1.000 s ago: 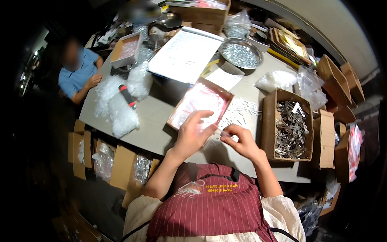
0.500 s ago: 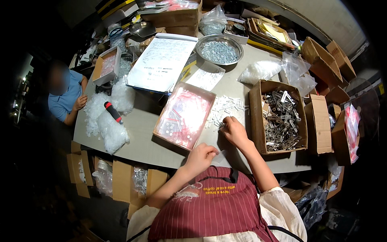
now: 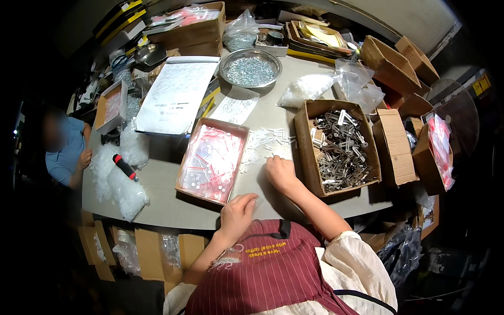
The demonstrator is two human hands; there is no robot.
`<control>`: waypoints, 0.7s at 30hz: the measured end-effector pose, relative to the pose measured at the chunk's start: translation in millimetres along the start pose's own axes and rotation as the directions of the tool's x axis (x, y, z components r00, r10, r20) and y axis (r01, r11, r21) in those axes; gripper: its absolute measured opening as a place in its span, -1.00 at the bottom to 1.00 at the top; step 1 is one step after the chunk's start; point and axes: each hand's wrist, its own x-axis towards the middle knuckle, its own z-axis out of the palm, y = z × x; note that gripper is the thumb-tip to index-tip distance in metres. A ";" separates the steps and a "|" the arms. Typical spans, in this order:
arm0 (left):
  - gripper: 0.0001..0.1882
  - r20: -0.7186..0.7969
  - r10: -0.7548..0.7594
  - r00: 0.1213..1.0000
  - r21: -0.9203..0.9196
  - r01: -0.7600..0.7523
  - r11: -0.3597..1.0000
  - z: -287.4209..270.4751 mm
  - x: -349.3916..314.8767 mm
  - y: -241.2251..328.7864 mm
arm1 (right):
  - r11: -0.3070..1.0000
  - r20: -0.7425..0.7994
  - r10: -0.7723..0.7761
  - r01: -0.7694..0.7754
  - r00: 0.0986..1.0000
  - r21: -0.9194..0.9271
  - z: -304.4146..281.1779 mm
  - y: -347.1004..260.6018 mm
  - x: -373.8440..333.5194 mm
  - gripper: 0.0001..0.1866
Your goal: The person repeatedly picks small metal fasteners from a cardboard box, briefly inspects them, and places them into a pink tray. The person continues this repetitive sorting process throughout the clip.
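My left hand (image 3: 237, 216) is at the table's near edge, thumb and fingers pinched on a small clear plastic bag (image 3: 259, 201). Just beyond it, a shallow cardboard box (image 3: 180, 186) holds many small clear bags with red strips (image 3: 216, 160). My right hand (image 3: 282, 173) rests low over the tabletop, fingertips closed together by a scattered pile of small white pieces (image 3: 266, 138). Whatever those fingertips hold is too small to make out. On the right stands a deep carton (image 3: 301, 137) of loose metal clip-like parts (image 3: 344, 149).
A steel bowl (image 3: 226, 74) of small metal parts sits at the back, beside a written notepad (image 3: 176, 97). Bags of white pieces (image 3: 128, 197) and a red-black screwdriver-like tool (image 3: 125, 167) lie left. Cartons (image 3: 395, 147) crowd the right; a person in blue (image 3: 68, 149) is far left.
The whole view has shifted, so the table's things sit further left. My right fingertips have drawn slightly back from the white pieces. My left hand keeps its pinch on the clear bag.
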 end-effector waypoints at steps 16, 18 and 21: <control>-0.86 -0.036 0.137 0.990 -0.090 -0.140 0.986 3.4 17.5 12.1 | 0.726 -0.079 0.018 0.042 0.997 0.687 -88.4 26.9 -61.7 -0.81; -0.83 -0.042 0.282 0.959 -0.021 -0.283 0.959 6.7 22.8 9.5 | 0.689 -0.079 -0.020 0.071 0.997 0.721 -97.0 21.9 -66.9 -0.79; -0.83 -0.003 0.242 0.970 0.004 -0.242 0.970 8.6 21.2 17.8 | 0.722 -0.132 -0.123 0.180 0.984 0.668 -108.1 17.4 -72.5 -0.73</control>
